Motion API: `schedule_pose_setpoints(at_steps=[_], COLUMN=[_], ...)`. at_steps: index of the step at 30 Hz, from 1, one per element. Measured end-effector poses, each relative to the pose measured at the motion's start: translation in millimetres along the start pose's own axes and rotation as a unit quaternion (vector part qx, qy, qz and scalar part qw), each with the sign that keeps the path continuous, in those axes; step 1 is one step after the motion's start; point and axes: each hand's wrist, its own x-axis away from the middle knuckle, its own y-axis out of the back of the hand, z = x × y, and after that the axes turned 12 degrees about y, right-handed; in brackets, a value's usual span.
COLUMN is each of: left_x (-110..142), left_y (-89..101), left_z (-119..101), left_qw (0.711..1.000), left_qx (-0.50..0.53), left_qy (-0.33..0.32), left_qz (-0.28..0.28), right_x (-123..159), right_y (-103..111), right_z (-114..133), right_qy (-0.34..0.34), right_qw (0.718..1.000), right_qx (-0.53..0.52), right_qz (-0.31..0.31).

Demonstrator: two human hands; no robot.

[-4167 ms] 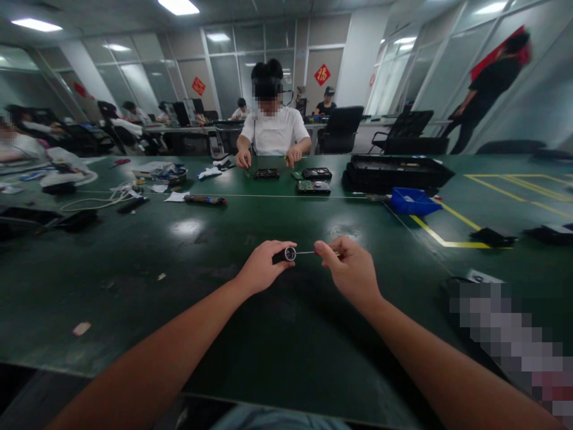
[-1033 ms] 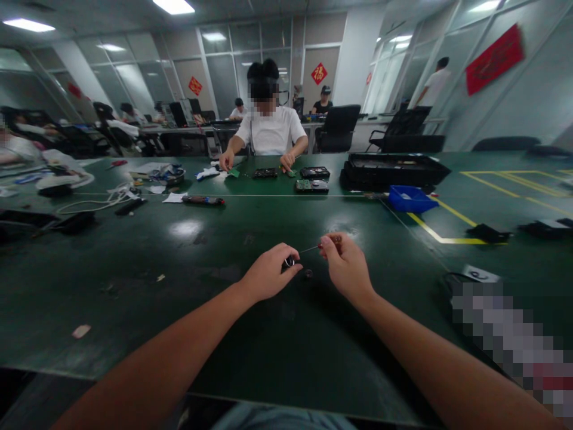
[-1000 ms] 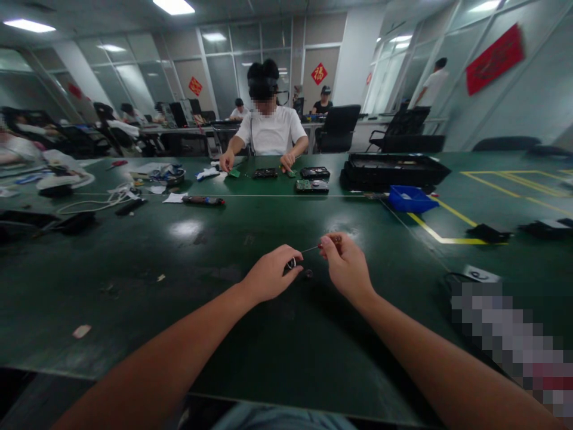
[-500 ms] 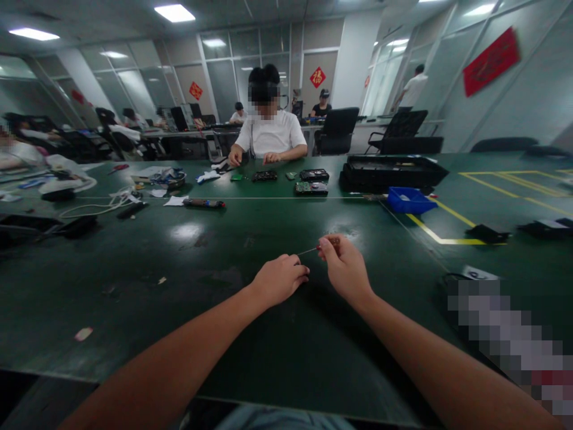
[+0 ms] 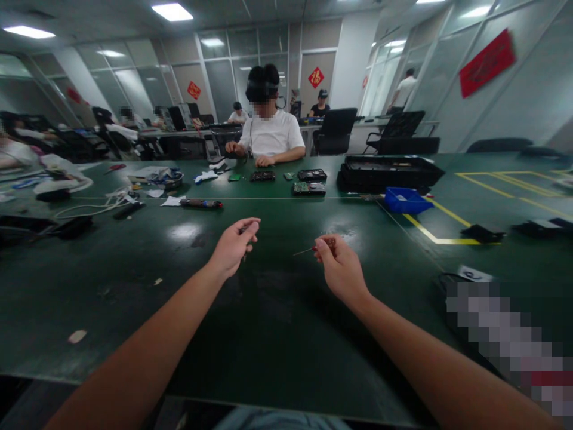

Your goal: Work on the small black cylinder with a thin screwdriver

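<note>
My left hand [image 5: 233, 245] is raised a little over the green table [image 5: 277, 310], left of centre. Its fingers are pinched together on a small dark part [image 5: 243, 229] that mostly hides inside them. My right hand [image 5: 336, 263] hovers to the right, about a hand's width away. It is closed on a thin screwdriver [image 5: 304, 250] whose metal shaft points left toward my left hand. The two hands do not touch.
A person in a white shirt [image 5: 271, 134] sits across the table with small circuit boards [image 5: 308, 188]. A black tray [image 5: 389, 172] and a blue bin [image 5: 405, 201] lie at right, beside yellow tape lines [image 5: 441, 239]. Cables [image 5: 89, 209] and a tool [image 5: 201, 203] lie at left.
My left hand has pulled away from the screwdriver tip, moving left and up with the small part. My right hand has stayed nearly in place. The person opposite has drawn both hands in.
</note>
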Motion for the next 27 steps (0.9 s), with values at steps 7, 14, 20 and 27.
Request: schedule_pose_setpoints(at_steps=[7, 14, 20, 27], left_x=[-19, -12, 8, 36], left_y=[65.5, 138.0, 201.8, 275.5], left_z=[-21, -26, -33, -42], left_qw=[0.937, 0.946, 0.930, 0.896], left_qx=[0.317, 0.269, 0.219, 0.040], left_qy=[0.145, 0.120, 0.082, 0.013], left_qz=[-0.027, -0.134, -0.284, -0.442], right_x=[0, 0, 0, 0], right_y=[0, -3, -4, -4], right_z=[0, -1, -3, -2], right_qy=[-0.007, -0.011, -0.009, -0.012], right_qw=[1.000, 0.999, 1.000, 0.999], right_qx=[0.002, 0.008, -0.003, -0.002], right_qz=[0.028, 0.030, 0.029, 0.034])
